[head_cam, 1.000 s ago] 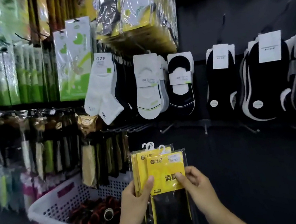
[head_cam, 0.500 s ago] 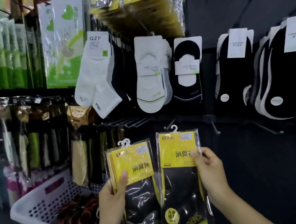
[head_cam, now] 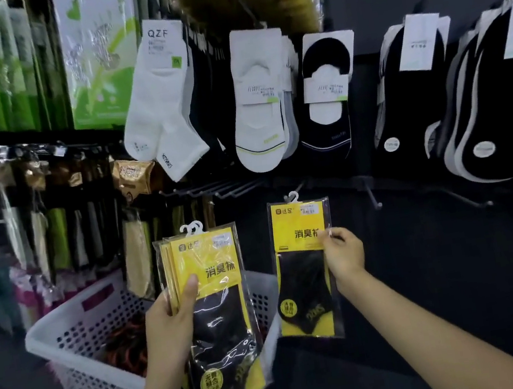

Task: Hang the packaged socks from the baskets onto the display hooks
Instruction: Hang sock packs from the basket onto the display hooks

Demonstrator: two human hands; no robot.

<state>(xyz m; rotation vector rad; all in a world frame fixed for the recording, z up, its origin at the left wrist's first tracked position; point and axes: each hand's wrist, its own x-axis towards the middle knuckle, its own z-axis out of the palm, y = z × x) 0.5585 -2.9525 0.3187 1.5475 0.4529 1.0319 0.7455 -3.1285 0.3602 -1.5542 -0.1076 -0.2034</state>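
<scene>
My left hand [head_cam: 171,325] grips a stack of yellow-and-black sock packs [head_cam: 214,305] with white hanger hooks, thumb on the front, above the white basket [head_cam: 68,328]. My right hand [head_cam: 342,254] pinches the right edge of a single yellow-and-black sock pack [head_cam: 303,267], held upright against the dark panel. Its white hanger hook sits just under a bare black display hook [head_cam: 300,185]. More empty hooks [head_cam: 214,189] jut out to the left of it.
White and black socks hang in a row above. Bare hooks [head_cam: 373,196] stick out of the dark wall at right. Green packs and dark packaged goods fill the rack at left. The perforated basket holds dark and orange items [head_cam: 124,346].
My right hand pulled one pack off the stack and carried it right and up toward the bare hook. The left hand kept the remaining packs, and the view shifted closer.
</scene>
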